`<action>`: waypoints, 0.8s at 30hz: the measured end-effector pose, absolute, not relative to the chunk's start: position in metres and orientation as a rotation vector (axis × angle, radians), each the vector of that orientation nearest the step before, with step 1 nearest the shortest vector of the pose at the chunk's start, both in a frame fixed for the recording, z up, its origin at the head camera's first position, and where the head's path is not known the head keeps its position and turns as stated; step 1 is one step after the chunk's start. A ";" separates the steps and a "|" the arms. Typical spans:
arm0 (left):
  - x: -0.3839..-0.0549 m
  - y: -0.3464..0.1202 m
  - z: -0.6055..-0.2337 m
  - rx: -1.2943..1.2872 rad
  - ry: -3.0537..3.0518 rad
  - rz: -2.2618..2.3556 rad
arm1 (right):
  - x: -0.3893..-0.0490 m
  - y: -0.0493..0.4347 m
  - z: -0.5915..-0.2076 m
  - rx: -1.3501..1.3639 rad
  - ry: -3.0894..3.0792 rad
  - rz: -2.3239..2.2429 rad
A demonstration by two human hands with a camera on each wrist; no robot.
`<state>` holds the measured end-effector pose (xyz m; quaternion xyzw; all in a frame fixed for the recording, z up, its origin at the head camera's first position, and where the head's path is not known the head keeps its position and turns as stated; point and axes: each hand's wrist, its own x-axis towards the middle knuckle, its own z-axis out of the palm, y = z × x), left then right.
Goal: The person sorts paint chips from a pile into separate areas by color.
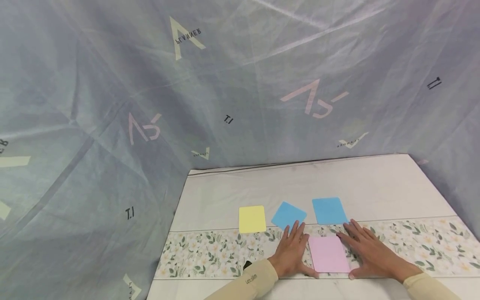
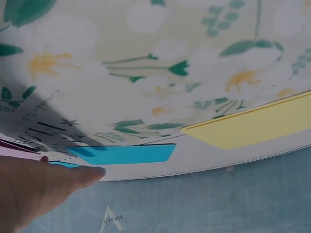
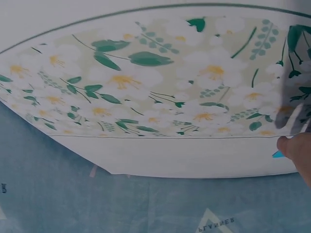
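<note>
A pink square of paper or card [image 1: 329,255] lies flat on the floral band of the table cover, between the two hands. Along its left side rests my left hand [image 1: 290,254], fingers stretched forward and thumb near the lower left corner. My right hand [image 1: 369,253] lies at the pink square's right side, fingers spread, thumb by the lower right corner. A tilted blue square [image 1: 286,213] sits just beyond the left fingertips, which overlap its lower edge in the head view. Beyond the right fingertips is another blue square [image 1: 330,211]. Neither hand grips anything.
A yellow square [image 1: 252,219] lies left of the tilted blue one, and shows again in the left wrist view. The table cover [image 1: 300,179] is white with a floral strip [image 1: 198,254]. Grey-blue printed fabric [image 1: 243,104] hangs behind and at the sides.
</note>
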<state>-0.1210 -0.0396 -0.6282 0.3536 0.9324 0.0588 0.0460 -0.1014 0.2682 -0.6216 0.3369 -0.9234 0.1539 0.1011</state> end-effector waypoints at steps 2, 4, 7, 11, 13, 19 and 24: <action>-0.122 -0.042 -0.628 1.062 2.840 0.207 | -0.100 0.271 -0.620 0.980 -2.743 0.447; -0.122 -0.045 -0.627 1.055 2.850 0.217 | -0.099 0.274 -0.618 0.947 -2.766 0.431; -0.125 -0.050 -0.624 1.049 2.887 0.204 | -0.098 0.281 -0.615 0.894 -2.802 0.454; -0.133 -0.060 -0.621 1.029 2.945 0.173 | -0.097 0.293 -0.612 0.836 -2.831 0.512; -0.138 -0.067 -0.620 1.006 2.964 0.172 | -0.098 0.299 -0.611 0.815 -2.849 0.483; -0.155 -0.087 -0.615 0.901 3.010 0.153 | -0.104 0.315 -0.597 0.707 -2.957 0.458; -0.165 -0.096 -0.613 0.766 3.056 0.084 | -0.116 0.320 -0.583 0.678 -2.927 0.510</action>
